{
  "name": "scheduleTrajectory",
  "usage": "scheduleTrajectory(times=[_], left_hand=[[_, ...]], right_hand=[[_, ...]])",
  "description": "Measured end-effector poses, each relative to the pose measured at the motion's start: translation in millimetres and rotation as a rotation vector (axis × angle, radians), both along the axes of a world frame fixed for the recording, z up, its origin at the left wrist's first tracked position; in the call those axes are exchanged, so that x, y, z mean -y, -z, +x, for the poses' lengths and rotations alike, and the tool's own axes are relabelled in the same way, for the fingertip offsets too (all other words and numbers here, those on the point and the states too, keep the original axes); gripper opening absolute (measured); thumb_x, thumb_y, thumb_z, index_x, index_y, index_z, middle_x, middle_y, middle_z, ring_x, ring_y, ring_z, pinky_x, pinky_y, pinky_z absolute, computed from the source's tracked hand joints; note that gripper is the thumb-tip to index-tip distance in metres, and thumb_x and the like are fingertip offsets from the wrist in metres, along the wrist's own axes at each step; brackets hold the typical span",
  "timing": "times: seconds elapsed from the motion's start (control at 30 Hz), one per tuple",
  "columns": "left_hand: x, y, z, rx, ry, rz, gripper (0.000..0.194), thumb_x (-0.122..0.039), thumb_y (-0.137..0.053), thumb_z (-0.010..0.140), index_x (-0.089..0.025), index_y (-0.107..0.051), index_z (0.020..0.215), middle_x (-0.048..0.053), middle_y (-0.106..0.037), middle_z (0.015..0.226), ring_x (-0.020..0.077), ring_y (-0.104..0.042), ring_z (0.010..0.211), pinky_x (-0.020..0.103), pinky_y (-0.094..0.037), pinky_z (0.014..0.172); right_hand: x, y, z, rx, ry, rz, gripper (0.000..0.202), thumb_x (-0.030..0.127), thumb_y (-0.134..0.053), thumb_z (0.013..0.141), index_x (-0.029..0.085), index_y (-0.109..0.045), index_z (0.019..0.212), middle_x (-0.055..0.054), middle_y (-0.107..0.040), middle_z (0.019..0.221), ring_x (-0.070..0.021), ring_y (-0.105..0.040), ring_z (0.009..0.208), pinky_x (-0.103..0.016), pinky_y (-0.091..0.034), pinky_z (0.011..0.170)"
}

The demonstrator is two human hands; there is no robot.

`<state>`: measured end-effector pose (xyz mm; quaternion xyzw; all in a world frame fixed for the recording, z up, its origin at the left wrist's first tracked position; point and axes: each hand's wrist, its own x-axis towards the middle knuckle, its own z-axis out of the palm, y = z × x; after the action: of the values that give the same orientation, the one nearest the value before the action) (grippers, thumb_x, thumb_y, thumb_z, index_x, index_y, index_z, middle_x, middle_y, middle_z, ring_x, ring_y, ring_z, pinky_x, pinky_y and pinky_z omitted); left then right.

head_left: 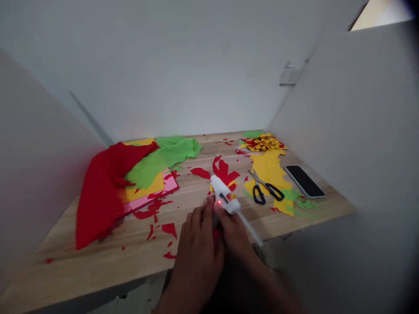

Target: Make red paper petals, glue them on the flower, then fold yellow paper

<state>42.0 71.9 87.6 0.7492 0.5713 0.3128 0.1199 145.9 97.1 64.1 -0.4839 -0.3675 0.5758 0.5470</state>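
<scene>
Head view: from here I see a person's two hands meeting over the near edge of a wooden counter (98,270), with a white glue gun (218,188) between them. The right hand (234,231) is wrapped around the gun's handle, thumb up near a small glowing red light (219,202), and a pale glue stick (250,229) juts out of the back, slanting down toward the right. The left hand (199,244) is pressed close beside it, fingers bent; whether it grips the gun too or pinches something small, I cannot tell. The nozzle points away from the person, toward some red petal-shaped pieces (224,172) lying just beyond it. Over on the left, a big rumpled red sheet (103,187) and a crinkled green sheet (163,157) lie over a yellow sheet (153,187) and a pink sheet (170,185), and red scraps (169,229) are scattered between that pile and the hands. On the right, dark-handled scissors (266,185) rest partly on yellow paper (268,168), with green scraps (306,202) near them, and a phone (305,181) lies, dark screen up, near the side wall. Farther back sits a ruffled yellow-and-red bundle (265,143).
</scene>
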Motion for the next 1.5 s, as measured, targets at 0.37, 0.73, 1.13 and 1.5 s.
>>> scheduleTrajectory(times=[0.37, 0.73, 1.13, 1.5], left_hand=[[-183.5, 63.6, -23.4, -0.169, 0.313, -0.025, 0.037, -0.029, -0.066, 0.082, -0.023, -0.064, 0.119, 0.008, -0.063, 0.126, 0.0269, -0.056, 0.117, 0.043, -0.044, 0.102], [-175.3, 79.0, -27.5, -0.229, 0.3, -0.104, 0.048, -0.044, -0.066, 0.082, -0.028, -0.062, 0.127, 0.009, -0.055, 0.138, 0.0307, -0.048, 0.127, 0.05, -0.035, 0.108], [-176.6, 82.4, -26.0, -0.213, 0.276, -0.083, 0.033, -0.034, -0.053, 0.094, -0.027, -0.065, 0.123, 0.009, -0.058, 0.135, 0.0288, -0.051, 0.124, 0.049, -0.038, 0.104], [-177.6, 86.0, -21.8, -0.217, 0.231, -0.053, 0.032, -0.03, -0.059, 0.089, -0.028, -0.066, 0.12, 0.007, -0.06, 0.133, 0.0299, -0.052, 0.12, 0.048, -0.04, 0.101]], right_hand=[[-58.8, 10.4, 81.5, 0.806, -0.05, -0.124, 0.049, 0.05, -0.049, 0.088, 0.021, -0.051, 0.049, 0.0, -0.05, 0.042, -0.0149, -0.052, 0.043, -0.026, -0.04, 0.048], [-83.5, 1.2, 73.7, 1.131, -0.191, -0.207, 0.045, 0.05, -0.049, 0.09, 0.021, -0.054, 0.057, -0.002, -0.053, 0.041, -0.0171, -0.056, 0.045, -0.025, -0.036, 0.049], [-92.3, 3.6, 67.4, 1.143, -0.209, -0.207, 0.034, 0.044, -0.055, 0.089, 0.019, -0.06, 0.066, -0.002, -0.055, 0.046, -0.0164, -0.055, 0.046, -0.026, -0.031, 0.048], [-92.8, -1.4, 71.8, 1.183, -0.255, -0.186, 0.041, 0.046, -0.051, 0.092, 0.019, -0.06, 0.062, -0.004, -0.056, 0.046, -0.0182, -0.057, 0.048, -0.027, -0.033, 0.051]])
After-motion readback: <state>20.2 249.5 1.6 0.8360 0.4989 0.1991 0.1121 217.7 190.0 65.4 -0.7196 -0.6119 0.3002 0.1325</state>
